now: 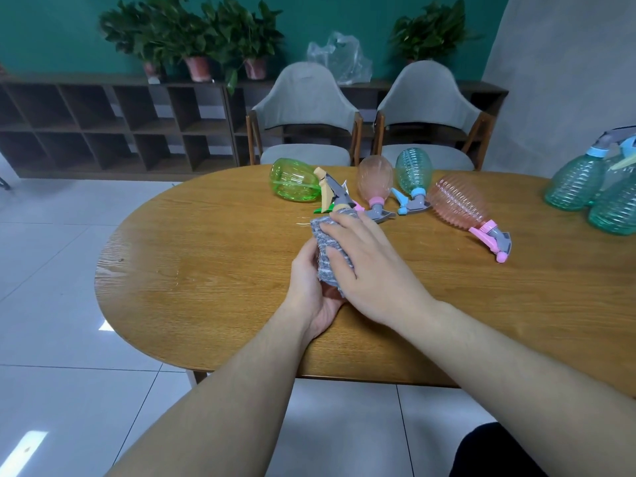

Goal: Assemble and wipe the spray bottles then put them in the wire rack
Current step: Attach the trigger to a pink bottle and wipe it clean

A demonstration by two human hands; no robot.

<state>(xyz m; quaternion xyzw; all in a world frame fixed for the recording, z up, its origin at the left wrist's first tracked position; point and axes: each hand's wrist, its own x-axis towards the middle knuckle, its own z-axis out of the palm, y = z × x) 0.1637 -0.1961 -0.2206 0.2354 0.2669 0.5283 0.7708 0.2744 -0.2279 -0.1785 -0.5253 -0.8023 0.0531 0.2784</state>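
Nearest the viewer, both forearms reach over the near edge of the wooden table (206, 242). The left hand (311, 297) cups from beneath, fingers curled up around the lower end of a bundle; the right hand (364, 266) lies over the top with fingers fairly straight, pressing a grey cloth (328, 247) down. The cloth wraps whatever sits between the palms, presumably a spray bottle being wiped, though its body is hidden. A grey trigger head with a tan lever (332, 191) pokes out just beyond the right fingertips, so the bottle appears to lie lengthwise under the fingers, nozzle pointing far.

The likely trouble: with the cloth between skin and smooth plastic, the bottle could slide out or twist, and the head could loosen if it is rubbed against its thread.

Farther on lie a green bottle (292, 182), a pink bottle (375, 179), a teal bottle (413, 173) and, to the right, another ribbed pink bottle (459, 201), all on their sides. At the far right edge stand teal bottles (581, 184); whether they sit in the wire rack I cannot tell. Two grey chairs (306, 105) sit beyond.
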